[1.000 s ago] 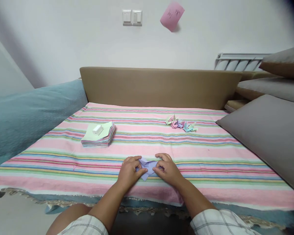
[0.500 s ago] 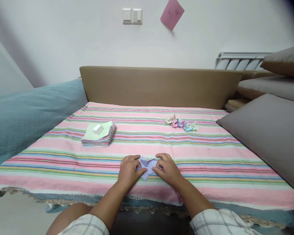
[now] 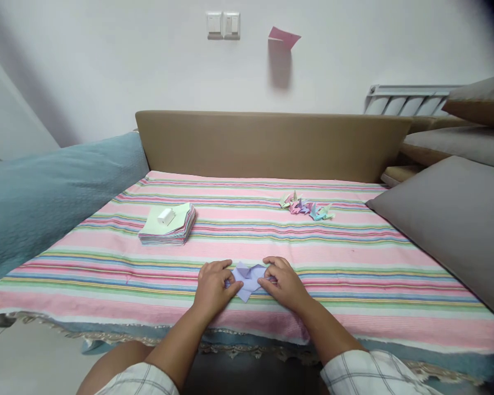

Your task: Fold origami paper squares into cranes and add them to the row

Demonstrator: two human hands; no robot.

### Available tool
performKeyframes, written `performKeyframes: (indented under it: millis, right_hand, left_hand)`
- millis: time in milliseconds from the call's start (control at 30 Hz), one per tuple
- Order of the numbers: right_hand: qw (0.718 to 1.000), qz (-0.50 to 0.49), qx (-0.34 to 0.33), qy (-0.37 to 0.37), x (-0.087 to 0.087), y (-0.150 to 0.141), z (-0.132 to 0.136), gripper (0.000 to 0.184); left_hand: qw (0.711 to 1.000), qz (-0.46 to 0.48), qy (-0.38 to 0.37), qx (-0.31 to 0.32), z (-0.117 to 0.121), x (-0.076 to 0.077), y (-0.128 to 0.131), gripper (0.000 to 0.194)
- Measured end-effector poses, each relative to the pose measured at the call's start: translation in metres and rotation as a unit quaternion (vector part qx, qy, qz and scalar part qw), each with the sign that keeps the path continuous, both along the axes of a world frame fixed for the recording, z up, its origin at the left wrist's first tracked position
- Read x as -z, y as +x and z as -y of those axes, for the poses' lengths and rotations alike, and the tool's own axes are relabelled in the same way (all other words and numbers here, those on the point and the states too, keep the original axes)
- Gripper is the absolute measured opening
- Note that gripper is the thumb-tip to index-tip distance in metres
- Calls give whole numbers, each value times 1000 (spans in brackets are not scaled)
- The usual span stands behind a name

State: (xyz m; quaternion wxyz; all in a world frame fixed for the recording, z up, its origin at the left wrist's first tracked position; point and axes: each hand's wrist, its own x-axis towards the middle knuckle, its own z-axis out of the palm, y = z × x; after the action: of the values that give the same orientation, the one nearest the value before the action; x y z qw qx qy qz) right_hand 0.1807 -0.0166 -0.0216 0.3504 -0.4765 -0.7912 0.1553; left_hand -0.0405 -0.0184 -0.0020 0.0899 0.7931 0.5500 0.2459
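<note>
Between my hands, just above the striped cloth, is a partly folded sheet of lilac origami paper. One flap stands up at its far edge and a corner points toward me. My left hand pinches its left side between thumb and fingers. On the opposite side my right hand pinches the paper in the same way, with its index finger raised and curved. The fingers cover both side edges of the sheet. Farther off to the right lie several folded paper cranes in green, pink, purple and blue.
A thick stack of coloured paper sits at the left with a small white block on top. Grey cushions line the right side, and a brown backrest runs behind. A pink note hangs on the wall.
My left hand has shifted slightly left, and more of the lilac paper shows, its upper flap standing more open. The pink note on the wall has curled upward.
</note>
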Motion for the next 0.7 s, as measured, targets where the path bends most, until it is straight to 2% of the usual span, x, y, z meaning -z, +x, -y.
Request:
performKeyframes:
  millis: [200, 467, 533, 600, 633, 700]
  right_hand:
    - [995, -43, -64, -63, -11, 14, 1, 9]
    - [994, -46, -71, -68, -7, 18, -5, 13]
    - [995, -38, -64, -63, -5, 17, -5, 12]
    - [996, -34, -64, -57, -5, 16, -4, 11]
    - [996, -34, -66, -54, -5, 16, -4, 11]
    - [996, -35, -70, -46, -6, 14, -3, 10]
  left_hand:
    - [1000, 13, -6, 3, -1, 2, -3, 15]
    - [1000, 25, -6, -9, -2, 6, -4, 15]
    - [999, 50, 5, -11, -2, 7, -2, 42]
    - [997, 73, 18, 16, -3, 7, 0, 64]
    - [996, 79, 22, 39, -3, 7, 1, 67]
    - [994, 83, 23, 70, -4, 6, 3, 59]
